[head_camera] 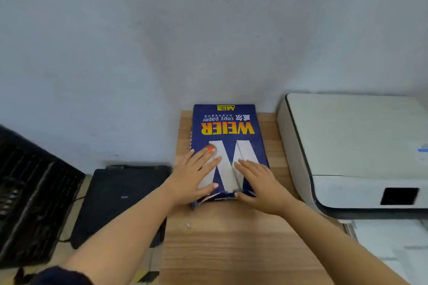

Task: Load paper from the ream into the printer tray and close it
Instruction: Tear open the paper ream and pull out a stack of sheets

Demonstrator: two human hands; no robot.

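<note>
Wooden table (231,250): both hands flat on ream (228,127) (wrapper torn).

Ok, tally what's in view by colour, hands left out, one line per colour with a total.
Blue: 1, the paper ream on the wooden table
White: 1, the printer
Black: 2, the flat device and the slatted crate, both left of the table
Wood brown: 1, the table
Total: 5
</note>
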